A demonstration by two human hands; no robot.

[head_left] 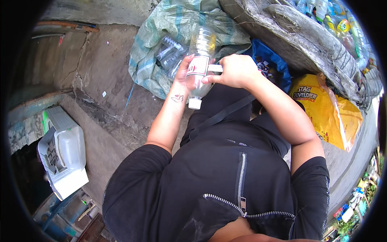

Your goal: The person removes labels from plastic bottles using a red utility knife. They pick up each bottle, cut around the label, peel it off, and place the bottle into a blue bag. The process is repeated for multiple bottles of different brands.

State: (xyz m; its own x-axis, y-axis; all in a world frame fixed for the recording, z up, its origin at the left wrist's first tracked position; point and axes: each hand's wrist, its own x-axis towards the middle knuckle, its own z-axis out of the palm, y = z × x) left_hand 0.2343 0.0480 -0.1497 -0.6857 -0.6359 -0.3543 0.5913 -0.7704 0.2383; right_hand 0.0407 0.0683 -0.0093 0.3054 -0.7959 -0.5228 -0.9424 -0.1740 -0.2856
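Observation:
A clear plastic bottle (198, 86) with a white cap is tilted in front of me, its cap towards my body. My left hand (182, 71) grips it from the side, with the fingers partly hidden behind it. Around its middle runs a white printed label (196, 66). My right hand (237, 71) pinches a short white strip (215, 68) at the label's edge; I cannot tell if the strip is part of the label. The right thumb reaches the bottle's side. Behind the bottle, an open woven plastic sack (145, 60) holds several clear plastic bottles (170, 53).
A blue bag (279, 68) with small scraps stands right of the sack. Beyond it are a yellow printed sack (326, 112) and a large grey sack (302, 33) beside heaped plastic bottles (344, 27). A grey-white plastic appliance housing (71, 151) lies left on the concrete floor (105, 66).

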